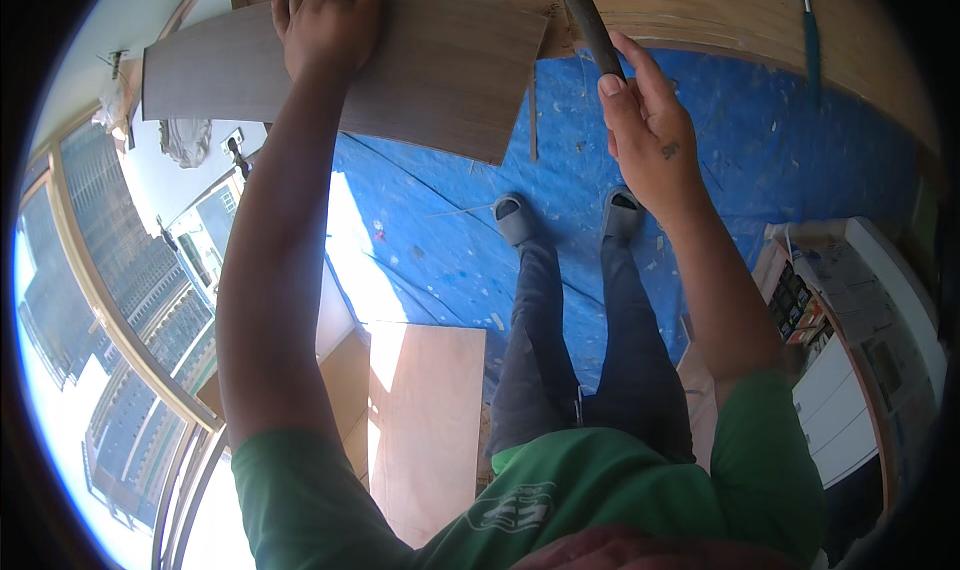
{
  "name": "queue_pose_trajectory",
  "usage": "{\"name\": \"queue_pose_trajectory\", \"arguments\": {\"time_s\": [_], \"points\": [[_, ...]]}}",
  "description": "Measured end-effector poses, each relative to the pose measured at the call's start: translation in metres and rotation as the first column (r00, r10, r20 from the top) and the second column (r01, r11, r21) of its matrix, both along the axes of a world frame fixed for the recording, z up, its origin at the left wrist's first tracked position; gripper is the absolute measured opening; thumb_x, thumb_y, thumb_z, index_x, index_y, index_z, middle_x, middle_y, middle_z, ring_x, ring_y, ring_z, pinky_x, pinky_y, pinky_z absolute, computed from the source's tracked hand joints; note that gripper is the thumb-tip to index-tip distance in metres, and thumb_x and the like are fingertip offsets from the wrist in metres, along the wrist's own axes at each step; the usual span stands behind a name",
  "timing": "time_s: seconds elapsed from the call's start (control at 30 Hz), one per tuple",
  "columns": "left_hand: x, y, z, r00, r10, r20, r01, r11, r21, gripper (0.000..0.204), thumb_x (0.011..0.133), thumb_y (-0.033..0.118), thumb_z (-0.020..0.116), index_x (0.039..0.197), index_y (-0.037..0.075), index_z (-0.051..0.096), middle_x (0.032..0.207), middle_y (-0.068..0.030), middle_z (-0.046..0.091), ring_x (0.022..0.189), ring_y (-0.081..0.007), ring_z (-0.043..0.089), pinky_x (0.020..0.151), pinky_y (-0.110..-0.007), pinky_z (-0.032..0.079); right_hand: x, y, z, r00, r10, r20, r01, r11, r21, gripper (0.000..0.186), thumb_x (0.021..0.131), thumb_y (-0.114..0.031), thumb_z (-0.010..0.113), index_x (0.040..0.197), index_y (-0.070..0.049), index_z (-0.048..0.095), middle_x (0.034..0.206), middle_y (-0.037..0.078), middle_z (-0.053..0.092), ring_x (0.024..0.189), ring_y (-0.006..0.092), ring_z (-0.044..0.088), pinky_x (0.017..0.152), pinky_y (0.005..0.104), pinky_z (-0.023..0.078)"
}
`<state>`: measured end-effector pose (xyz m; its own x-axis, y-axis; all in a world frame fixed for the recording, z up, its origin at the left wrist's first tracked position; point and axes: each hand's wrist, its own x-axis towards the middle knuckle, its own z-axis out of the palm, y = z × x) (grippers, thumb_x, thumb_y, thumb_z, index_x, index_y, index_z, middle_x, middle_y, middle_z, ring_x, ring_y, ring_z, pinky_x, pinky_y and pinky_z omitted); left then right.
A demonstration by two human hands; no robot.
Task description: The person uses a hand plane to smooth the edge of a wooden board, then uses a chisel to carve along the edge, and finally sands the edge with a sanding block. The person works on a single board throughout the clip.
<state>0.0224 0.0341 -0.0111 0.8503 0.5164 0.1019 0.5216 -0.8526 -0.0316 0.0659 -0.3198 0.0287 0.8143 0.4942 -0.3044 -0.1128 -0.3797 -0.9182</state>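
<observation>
My left hand (330, 25) presses flat on a grey-brown wood-grain board (440, 75), its fingers reaching toward the board's far edge. The board lies on a light wooden work surface (670, 10), and its near edge hangs over the floor. To the right of the board, my right hand (652, 135) grips the near end of a long, narrow, dark strip (588, 20) between thumb and fingers. The strip bends slightly and runs out at the top of the view, so its far end is hidden. I cannot make out its exact kind.
A teal-handled tool (811, 55) lies at the far right of the work surface. Blue sheeting (430, 230) covers the floor beneath my grey slippers (515, 220). A pale plywood panel (425, 420) is at lower left, near tall windows (110, 320). White drawers (835, 400) stand at right.
</observation>
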Motion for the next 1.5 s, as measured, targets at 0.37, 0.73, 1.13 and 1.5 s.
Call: {"name": "queue_pose_trajectory", "arguments": {"time_s": [0.37, 0.73, 1.13, 1.5], "points": [[0.001, 0.008, -0.008, 0.999, -0.025, 0.025, 0.025, 1.0, 0.011, 0.067, 0.104, 0.066, 0.039, 0.159, 0.028, 0.047, 0.17, 0.0001, 0.037, 0.158, -0.0199, 0.03, 0.13, -0.048, 0.011, -0.041, -0.057, -0.033, 0.972, 0.227, 0.063, -0.228, 0.974, -0.002, 0.058, 0.106, -0.007, 0.058, 0.161, -0.02, 0.043, 0.086, 0.007, 0.061, 0.072, 0.0171, 0.058, 0.069, 0.0337, 0.052], [-0.003, 0.014, -0.011, 0.999, -0.04, 0.027, 0.039, 0.999, 0.029, 0.066, 0.104, 0.066, 0.04, 0.158, 0.029, 0.047, 0.169, -0.0001, 0.038, 0.157, -0.02, 0.031, 0.13, -0.049, 0.012, -0.072, -0.078, -0.059, 0.906, 0.315, 0.284, -0.331, 0.944, 0.006, 0.077, 0.095, 0.009, 0.065, 0.16, -0.028, 0.046, 0.081, 0.006, 0.053, 0.067, 0.019, 0.055, 0.062, 0.0345, 0.05], [-0.003, 0.009, -0.01, 0.999, -0.032, 0.018, 0.031, 0.999, 0.015, 0.064, 0.104, 0.064, 0.039, 0.158, 0.03, 0.047, 0.169, -0.0002, 0.038, 0.157, -0.0204, 0.031, 0.129, -0.05, 0.012, -0.034, -0.025, -0.067, 0.889, 0.233, 0.394, -0.242, 0.97, -0.028, 0.072, 0.098, 0.0, 0.068, 0.159, -0.032, 0.047, 0.069, 0.004, 0.056, 0.06, 0.0181, 0.056, 0.058, 0.0347, 0.051], [-0.004, 0.013, -0.012, 0.999, -0.049, 0.023, 0.048, 0.998, 0.036, 0.064, 0.104, 0.064, 0.04, 0.158, 0.03, 0.047, 0.169, 0.0001, 0.038, 0.157, -0.02, 0.031, 0.13, -0.05, 0.012, -0.046, -0.035, -0.061, 0.884, 0.292, 0.366, -0.275, 0.956, -0.1, 0.077, 0.097, 0.001, 0.067, 0.16, -0.035, 0.043, 0.073, 0.004, 0.056, 0.06, 0.0188, 0.056, 0.057, 0.035, 0.051]]}}
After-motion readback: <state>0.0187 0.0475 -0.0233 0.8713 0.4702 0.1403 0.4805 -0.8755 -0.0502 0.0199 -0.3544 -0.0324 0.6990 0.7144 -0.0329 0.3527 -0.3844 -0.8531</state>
